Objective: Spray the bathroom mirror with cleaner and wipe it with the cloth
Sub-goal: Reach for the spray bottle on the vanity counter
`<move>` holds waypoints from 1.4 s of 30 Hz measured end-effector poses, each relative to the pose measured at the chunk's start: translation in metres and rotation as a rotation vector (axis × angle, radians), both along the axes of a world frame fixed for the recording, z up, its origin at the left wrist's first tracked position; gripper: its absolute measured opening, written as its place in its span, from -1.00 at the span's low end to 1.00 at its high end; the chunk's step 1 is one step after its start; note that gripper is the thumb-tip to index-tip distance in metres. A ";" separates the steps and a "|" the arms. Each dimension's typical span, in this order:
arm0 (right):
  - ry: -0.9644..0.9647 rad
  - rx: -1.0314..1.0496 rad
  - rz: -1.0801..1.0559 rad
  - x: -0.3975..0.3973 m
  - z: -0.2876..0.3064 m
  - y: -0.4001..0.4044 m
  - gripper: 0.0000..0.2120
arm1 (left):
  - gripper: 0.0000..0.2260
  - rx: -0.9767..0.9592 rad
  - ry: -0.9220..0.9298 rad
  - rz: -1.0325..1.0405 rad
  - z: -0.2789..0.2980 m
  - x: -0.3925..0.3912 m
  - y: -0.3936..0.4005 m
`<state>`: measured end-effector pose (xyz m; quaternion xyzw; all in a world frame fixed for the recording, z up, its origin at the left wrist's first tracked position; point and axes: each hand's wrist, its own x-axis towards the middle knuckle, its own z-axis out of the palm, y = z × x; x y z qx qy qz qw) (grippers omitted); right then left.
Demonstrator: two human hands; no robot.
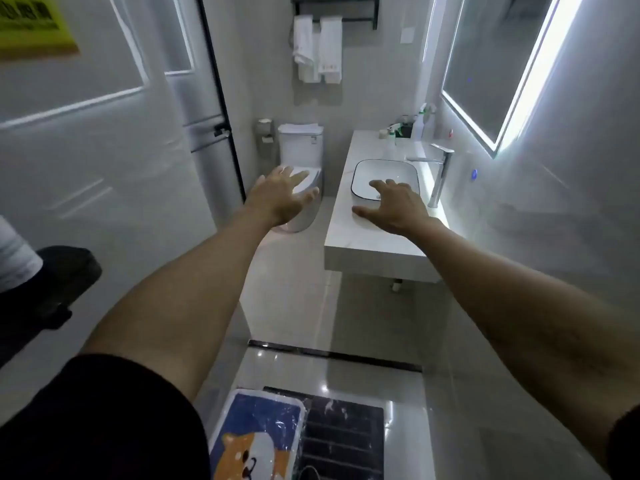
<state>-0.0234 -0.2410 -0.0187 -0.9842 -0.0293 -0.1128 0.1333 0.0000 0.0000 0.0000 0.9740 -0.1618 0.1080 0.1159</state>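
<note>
The bathroom mirror [491, 64] hangs on the right wall, edged with a bright light strip. Below it a white counter [367, 237] carries a basin [384, 174]. At the counter's far end stand a few bottles, among them a spray bottle [420, 121] with a green and white head. Both my arms stretch forward. My left hand [280, 195] hovers with fingers spread in front of the toilet and holds nothing. Over the near side of the basin, my right hand [394, 206] is spread too, with nothing in it. I see no cleaning cloth apart from the hung towels.
A chrome tap [441, 174] rises right of the basin. A toilet [301, 174] stands at the back, white towels [318, 50] on a rack above it. A glass door with a black frame [221, 109] is on the left. A dog-print mat [256, 438] lies at my feet.
</note>
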 end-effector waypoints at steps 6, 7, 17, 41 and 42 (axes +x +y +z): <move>0.113 -0.050 -0.018 0.087 -0.020 0.035 -0.27 | -0.45 -0.010 0.066 0.015 -0.034 0.093 0.025; 0.119 -0.048 -0.015 0.103 -0.023 0.039 -0.26 | -0.45 -0.005 0.070 0.013 -0.039 0.108 0.030; 0.135 -0.061 0.037 0.238 -0.036 0.071 -0.27 | -0.47 0.021 0.077 0.007 -0.053 0.240 0.060; 0.134 0.070 -0.069 0.595 -0.071 0.020 -0.27 | -0.42 0.086 0.127 -0.019 -0.072 0.609 0.016; 0.124 0.057 -0.079 0.610 -0.074 0.021 -0.26 | -0.40 0.077 0.119 -0.026 -0.075 0.628 0.017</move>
